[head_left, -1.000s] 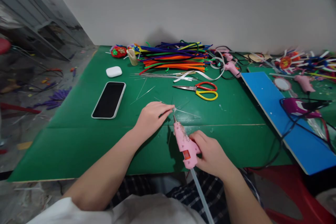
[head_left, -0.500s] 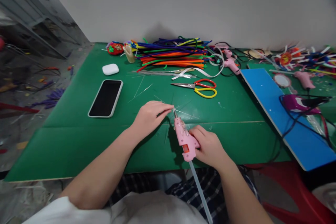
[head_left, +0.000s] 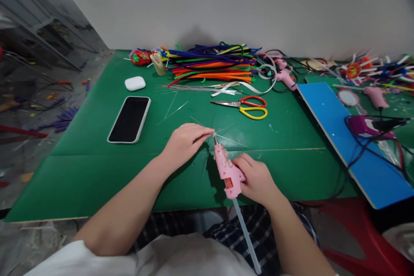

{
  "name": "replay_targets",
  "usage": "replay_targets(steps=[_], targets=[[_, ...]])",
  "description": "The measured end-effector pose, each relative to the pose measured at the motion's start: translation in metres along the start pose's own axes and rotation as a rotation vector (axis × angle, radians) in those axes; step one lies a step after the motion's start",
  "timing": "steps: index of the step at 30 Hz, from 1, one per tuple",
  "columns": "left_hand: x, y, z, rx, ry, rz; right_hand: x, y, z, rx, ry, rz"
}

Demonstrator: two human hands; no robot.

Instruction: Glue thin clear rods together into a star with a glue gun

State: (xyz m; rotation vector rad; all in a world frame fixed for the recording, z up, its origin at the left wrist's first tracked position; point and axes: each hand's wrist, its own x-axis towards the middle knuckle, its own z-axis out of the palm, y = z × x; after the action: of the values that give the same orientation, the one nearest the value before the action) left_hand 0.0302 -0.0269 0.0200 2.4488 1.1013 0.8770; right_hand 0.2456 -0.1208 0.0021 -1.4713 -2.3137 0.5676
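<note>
Gripping a glue gun (head_left: 223, 164), right hand (head_left: 256, 177) half-hides its handle; left hand (head_left: 185, 142) pinches wires (head_left: 230, 140).

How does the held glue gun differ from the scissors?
The glue gun is in the right hand; the scissors lie untouched on the table. The glue gun is mostly pink; the scissors are red- and yellow-handled. The glue gun points forward; the scissors point left. Both are silvery-tipped.
</note>
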Motion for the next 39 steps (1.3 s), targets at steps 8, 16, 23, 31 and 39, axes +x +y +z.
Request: replay_targets(steps=[8, 16, 23, 31, 39], targets=[[0.0006, 0.0006, -0.0005, -0.002, -0.021, -0.017, -0.0001, 0.0005, 0.002, 0.005, 0.017, -0.005], [0.0004, 0.0012, -0.0011, -0.013, -0.03, -0.028, -0.0012, 0.0011, 0.002, 0.008, 0.026, -0.011], [0.001, 0.0016, -0.0015, -0.017, -0.035, -0.033, -0.0009, 0.0006, 0.0024, -0.013, 0.054, -0.017], [0.0007, 0.0014, -0.0015, -0.028, -0.042, -0.043, -0.001, 0.0004, 0.0027, -0.022, 0.047, -0.021], [0.0016, 0.0027, -0.0022, -0.03, -0.046, -0.042, -0.0013, 0.0006, 0.0029, -0.061, 0.044, -0.025]])
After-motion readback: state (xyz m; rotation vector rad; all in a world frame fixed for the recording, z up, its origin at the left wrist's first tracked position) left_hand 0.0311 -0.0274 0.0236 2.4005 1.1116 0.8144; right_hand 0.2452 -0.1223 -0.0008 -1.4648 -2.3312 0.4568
